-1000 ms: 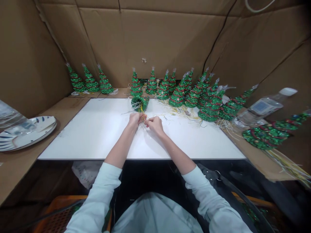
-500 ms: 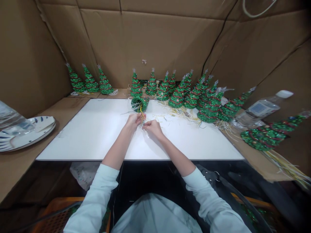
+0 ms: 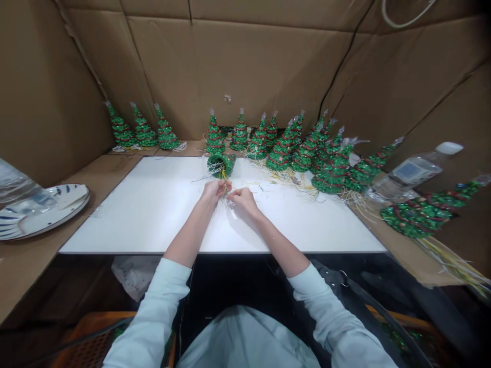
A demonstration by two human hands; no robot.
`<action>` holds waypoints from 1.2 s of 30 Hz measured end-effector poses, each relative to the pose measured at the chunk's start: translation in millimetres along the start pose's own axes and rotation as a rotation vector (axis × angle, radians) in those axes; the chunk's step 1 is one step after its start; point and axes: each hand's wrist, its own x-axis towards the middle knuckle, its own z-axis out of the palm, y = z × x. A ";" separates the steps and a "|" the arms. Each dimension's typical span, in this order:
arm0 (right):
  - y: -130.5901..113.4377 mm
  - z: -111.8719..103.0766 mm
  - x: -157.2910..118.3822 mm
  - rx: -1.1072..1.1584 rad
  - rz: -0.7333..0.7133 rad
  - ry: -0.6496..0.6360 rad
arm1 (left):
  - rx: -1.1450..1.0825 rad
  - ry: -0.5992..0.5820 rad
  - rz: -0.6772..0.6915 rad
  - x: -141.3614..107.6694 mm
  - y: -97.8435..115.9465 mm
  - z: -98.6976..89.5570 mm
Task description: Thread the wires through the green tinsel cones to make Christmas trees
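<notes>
A small green tinsel tree (image 3: 229, 162) lies on its side on the white board (image 3: 153, 214), its hollow base facing me. Yellow and white wires (image 3: 224, 176) come out of that base toward my hands. My left hand (image 3: 213, 189) is closed round these wires just in front of the base. Close on its right, my right hand (image 3: 242, 199) pinches the thin wire ends between thumb and fingers. The exact wires in its fingertips are too small to tell apart.
Several decorated trees (image 3: 282, 148) stand behind and to the right, with loose wires round their bases. A clear bottle (image 3: 410, 171) leans at the right. On the left, a plate (image 3: 49, 217) holds clear plastic.
My right hand has shifted very slightly to the right along the wire ends. My left hand keeps its hold, and the tree lies as before.
</notes>
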 end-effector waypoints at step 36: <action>8.0 -48.9 13.5 -0.413 -0.138 0.164 | 0.027 -0.114 -0.122 -0.3 15.2 -10.5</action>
